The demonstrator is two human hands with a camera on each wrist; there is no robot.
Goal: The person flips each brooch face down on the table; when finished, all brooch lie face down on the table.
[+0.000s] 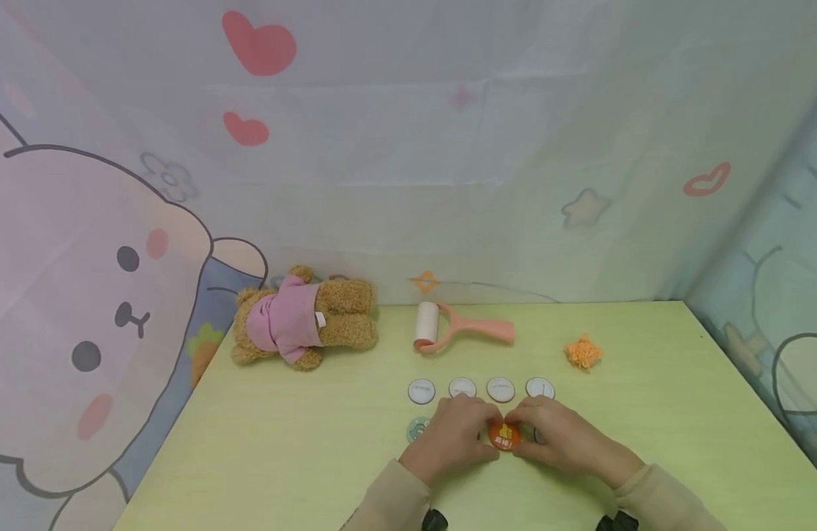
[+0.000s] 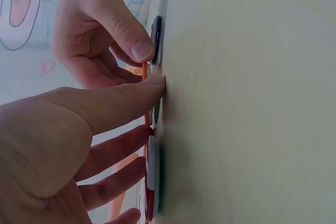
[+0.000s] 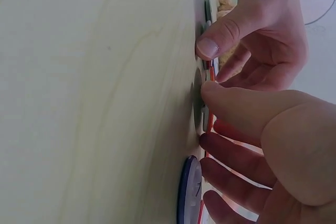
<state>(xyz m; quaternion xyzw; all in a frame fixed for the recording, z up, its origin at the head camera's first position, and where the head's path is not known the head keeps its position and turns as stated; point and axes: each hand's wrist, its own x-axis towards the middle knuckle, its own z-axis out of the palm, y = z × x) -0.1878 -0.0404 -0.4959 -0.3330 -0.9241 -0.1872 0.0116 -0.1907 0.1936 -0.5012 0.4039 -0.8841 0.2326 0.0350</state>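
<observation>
Both hands meet over a round orange-red pin badge (image 1: 504, 436) with a yellow figure and white lettering. My left hand (image 1: 456, 434) pinches its left side, thumb at the near edge and forefinger at the far edge. From the other side my right hand (image 1: 562, 436) grips it the same way. In the wrist views the badge shows edge-on, close over the table. A teal badge (image 1: 418, 428) lies just left of the left hand, which partly covers it. Under the right hand's fingers is a dark-blue-rimmed badge (image 3: 190, 190).
Beyond the hands, several badges lie white back up in a row, among them a leftmost badge (image 1: 422, 391). Farther back are a pink-handled lint roller (image 1: 478, 328), an orange tufted ball (image 1: 584, 353) and a teddy bear (image 1: 285, 321) in a pink top. A printed curtain (image 1: 395, 162) hangs behind the table (image 1: 282, 442).
</observation>
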